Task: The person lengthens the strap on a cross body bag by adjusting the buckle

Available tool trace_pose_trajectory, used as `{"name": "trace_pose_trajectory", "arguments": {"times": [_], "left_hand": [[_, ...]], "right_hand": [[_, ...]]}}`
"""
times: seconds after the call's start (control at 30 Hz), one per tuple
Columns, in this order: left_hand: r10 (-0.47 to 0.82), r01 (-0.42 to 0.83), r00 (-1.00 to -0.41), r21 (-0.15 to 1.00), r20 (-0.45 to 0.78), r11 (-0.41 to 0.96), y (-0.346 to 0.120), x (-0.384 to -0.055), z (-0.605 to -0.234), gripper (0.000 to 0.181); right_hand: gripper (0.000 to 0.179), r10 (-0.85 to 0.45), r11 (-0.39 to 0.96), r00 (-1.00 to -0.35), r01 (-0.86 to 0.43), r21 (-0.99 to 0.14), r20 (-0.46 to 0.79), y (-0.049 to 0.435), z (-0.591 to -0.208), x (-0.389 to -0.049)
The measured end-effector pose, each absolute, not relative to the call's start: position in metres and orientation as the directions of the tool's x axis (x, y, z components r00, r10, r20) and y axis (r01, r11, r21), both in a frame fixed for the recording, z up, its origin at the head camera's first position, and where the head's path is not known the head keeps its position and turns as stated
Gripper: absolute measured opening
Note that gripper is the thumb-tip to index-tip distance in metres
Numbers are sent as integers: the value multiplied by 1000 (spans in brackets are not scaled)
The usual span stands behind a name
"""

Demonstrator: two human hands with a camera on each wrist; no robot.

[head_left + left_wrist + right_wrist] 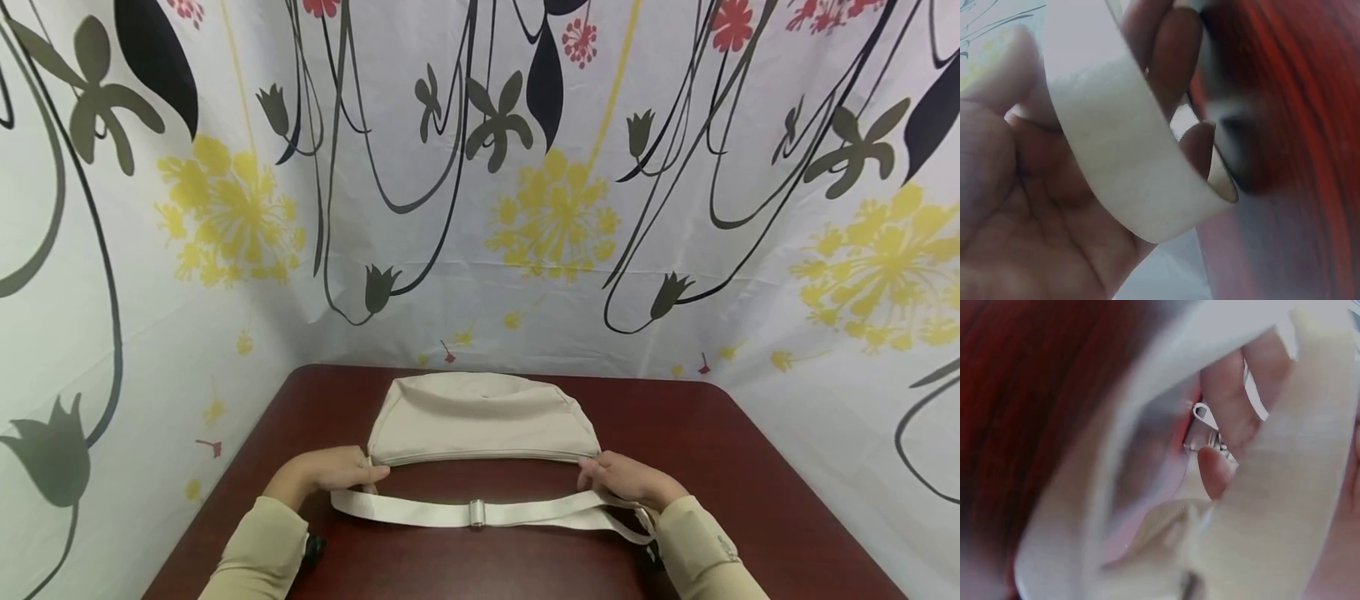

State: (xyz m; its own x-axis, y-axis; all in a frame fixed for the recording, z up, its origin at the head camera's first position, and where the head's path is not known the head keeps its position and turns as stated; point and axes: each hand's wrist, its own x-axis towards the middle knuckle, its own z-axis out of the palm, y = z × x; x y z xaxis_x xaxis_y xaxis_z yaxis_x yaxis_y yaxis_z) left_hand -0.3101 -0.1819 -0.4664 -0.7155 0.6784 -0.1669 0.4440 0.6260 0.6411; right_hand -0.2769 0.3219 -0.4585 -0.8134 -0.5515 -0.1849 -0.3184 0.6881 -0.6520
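Note:
A cream shoulder bag lies on the table, its zipped edge toward me. At its left corner my left hand grips the bag's end by the strap. The right hand holds the opposite corner between thumb and fingers. The strap runs in a loop on the near side of the bag, with a metal slider near its middle. In the left wrist view the strap crosses in front of my palm and hides part of the fingers. A zipper pull shows beside the right fingertips in the right wrist view.
The dark red-brown table extends on all sides of the bag, with rounded far corners. White cloth printed with flowers hangs behind it and along both sides.

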Motion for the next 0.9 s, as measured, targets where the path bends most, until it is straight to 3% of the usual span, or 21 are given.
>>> {"name": "trace_pose_trajectory", "arguments": {"times": [0.07, 0.23, 0.37, 0.57, 0.73, 0.9], "left_hand": [[687, 470, -713, 631, -139, 616, -181, -309, -467, 42], [712, 495, -694, 650, -104, 577, -179, -308, -471, 14], [681, 418, -720, 699, -136, 581, -179, -306, -473, 23], [645, 379, -749, 700, -152, 605, -179, -304, -470, 39], [608, 333, -774, 702, -179, 630, -179, -303, -471, 43], [625, 386, -769, 680, -136, 623, -181, -303, -472, 39]], "right_hand": [[35, -552, 687, -820, -345, -640, -151, 323, -459, -277], [5, -551, 706, -813, -333, -625, -189, 326, -459, -271], [29, -506, 717, -825, -239, -655, -253, 327, -459, -264], [52, -464, 814, -842, -282, -508, -276, 330, -460, -262], [77, -494, 796, -831, -313, -519, -257, 333, -464, -262], [78, -511, 773, -825, -318, -548, -242, 333, -464, -264]]}}
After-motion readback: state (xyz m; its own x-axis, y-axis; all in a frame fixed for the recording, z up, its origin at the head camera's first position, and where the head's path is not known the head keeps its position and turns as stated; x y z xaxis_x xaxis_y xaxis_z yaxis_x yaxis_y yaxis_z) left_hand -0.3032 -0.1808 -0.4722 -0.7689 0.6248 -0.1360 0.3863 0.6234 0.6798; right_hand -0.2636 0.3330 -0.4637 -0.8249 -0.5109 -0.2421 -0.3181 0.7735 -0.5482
